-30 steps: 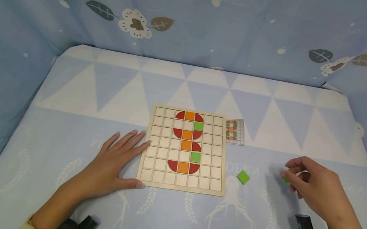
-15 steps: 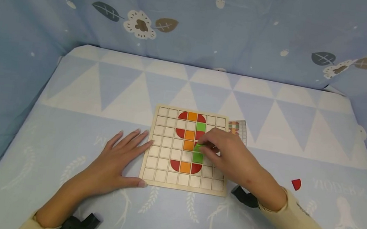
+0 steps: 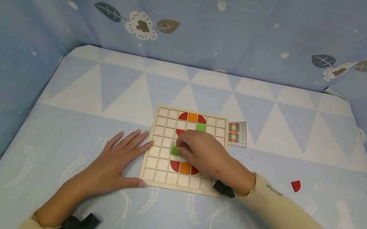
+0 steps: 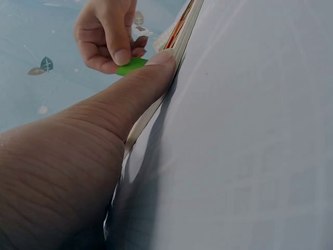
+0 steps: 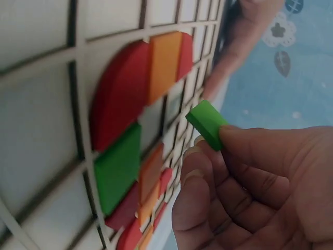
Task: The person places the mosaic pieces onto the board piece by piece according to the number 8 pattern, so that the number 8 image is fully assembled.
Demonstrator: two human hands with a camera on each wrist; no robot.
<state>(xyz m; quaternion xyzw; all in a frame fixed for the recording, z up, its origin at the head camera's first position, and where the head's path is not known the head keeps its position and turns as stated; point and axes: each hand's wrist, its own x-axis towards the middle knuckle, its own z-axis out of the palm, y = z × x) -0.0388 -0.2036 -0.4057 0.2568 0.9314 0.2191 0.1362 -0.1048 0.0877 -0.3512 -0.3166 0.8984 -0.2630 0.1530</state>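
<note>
My right hand [image 3: 204, 154] pinches a green square tile [image 5: 208, 121] between thumb and fingers, above the left-middle part of a wooden grid board [image 3: 179, 189]. In the right wrist view the tile is tilted and apart from the board. Red quarter-round pieces [image 3: 174, 166], orange squares [image 3: 185, 168] and green squares [image 3: 201, 127] sit in the board's cells; my right hand hides some of them in the head view. My left hand [image 3: 116, 163] lies with fingers spread straight, touching the board's left edge, its thumb [image 4: 130, 91] near the front corner.
A small printed pattern card [image 3: 242, 137] lies against the board's right edge. One loose red quarter-round piece [image 3: 295, 185] lies to the right on the patterned cloth [image 3: 293, 223]. Blue fabric [image 3: 211, 39] hangs behind and at the sides.
My right hand has come from the right side of the table to over the board, then farther left across it, carrying a green tile. The loose red piece has come into view. My left hand stays.
</note>
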